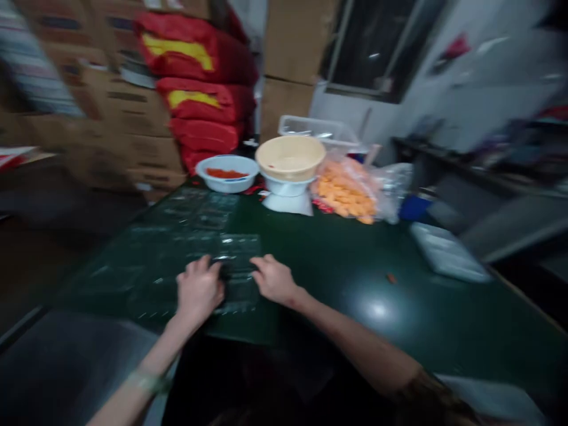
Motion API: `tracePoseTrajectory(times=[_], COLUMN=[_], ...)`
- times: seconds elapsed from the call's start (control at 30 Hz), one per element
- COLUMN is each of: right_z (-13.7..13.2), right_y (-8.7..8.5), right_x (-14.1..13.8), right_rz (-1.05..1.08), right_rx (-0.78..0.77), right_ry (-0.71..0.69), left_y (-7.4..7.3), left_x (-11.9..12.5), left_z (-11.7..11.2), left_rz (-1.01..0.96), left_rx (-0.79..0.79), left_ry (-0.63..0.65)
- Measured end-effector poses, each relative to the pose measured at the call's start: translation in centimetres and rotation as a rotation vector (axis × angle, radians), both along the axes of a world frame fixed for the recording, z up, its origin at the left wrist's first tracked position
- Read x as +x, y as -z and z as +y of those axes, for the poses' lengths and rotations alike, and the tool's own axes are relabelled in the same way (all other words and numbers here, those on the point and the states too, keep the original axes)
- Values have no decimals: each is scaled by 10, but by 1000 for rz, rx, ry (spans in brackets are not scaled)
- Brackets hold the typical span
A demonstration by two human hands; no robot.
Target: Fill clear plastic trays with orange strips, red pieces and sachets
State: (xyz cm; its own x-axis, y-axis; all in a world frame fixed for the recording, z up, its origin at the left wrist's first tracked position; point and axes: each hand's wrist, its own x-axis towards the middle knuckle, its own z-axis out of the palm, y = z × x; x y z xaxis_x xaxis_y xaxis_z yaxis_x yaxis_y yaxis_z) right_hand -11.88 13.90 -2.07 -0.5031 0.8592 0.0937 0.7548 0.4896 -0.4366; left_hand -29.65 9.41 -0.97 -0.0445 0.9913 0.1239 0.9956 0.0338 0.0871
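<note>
On the dark green table lies a clear plastic tray, with more see-through trays spread to its left. My left hand has its fingers curled at the left side of this tray; what is under the palm is hidden. At the tray's right edge, my right hand closes its thumb and fingers on the rim. Motion blur softens the trays, so their compartments are hard to make out.
Behind the trays stand a pale blue basin of red bits and a cream basin on a white stand. A bag of orange pieces is beside them. A white pack lies right. Red sacks and cartons are stacked behind.
</note>
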Motion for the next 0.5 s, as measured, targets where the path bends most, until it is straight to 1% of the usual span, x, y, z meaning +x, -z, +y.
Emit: tracePoseTrajectory(times=[0.03, 0.07, 0.1, 0.13, 0.17, 0.23, 0.3, 0.33, 0.37, 0.43, 0.5], right_z=[3, 7, 13, 19, 25, 34, 42, 46, 50, 57, 65], right_y=[-2, -4, -7, -11, -16, -25, -31, -32, -31, -26, -18], right_x=[7, 20, 39, 64, 94, 164, 239, 274, 307, 361, 398], right_rz=[8, 4, -24, -74, -137, -276, -342, -379, -413, -472, -516], right_rx=[20, 49, 91, 136, 175, 212, 178, 158, 134, 72, 12], right_ry=[-6, 26, 103, 224, 376, 695, 925, 1010, 1061, 1069, 1019], left_y=[-1, -1, -1, -1, -1, -3, -7, -9, -12, -15, -15], left_x=[-2, -3, -2, 0, 6, 27, 62, 83, 107, 161, 219], left_z=[-1, 1, 4, 7, 12, 21, 32, 38, 46, 61, 77], left_rz=[21, 36, 33, 8, -45, -206, -399, -486, -566, -701, -844], left_rx=[15, 54, 93, 126, 163, 204, 177, 128, 62, -110, -313], left_ry=[-17, -19, 4, 44, 100, 240, 380, 443, 496, 585, 668])
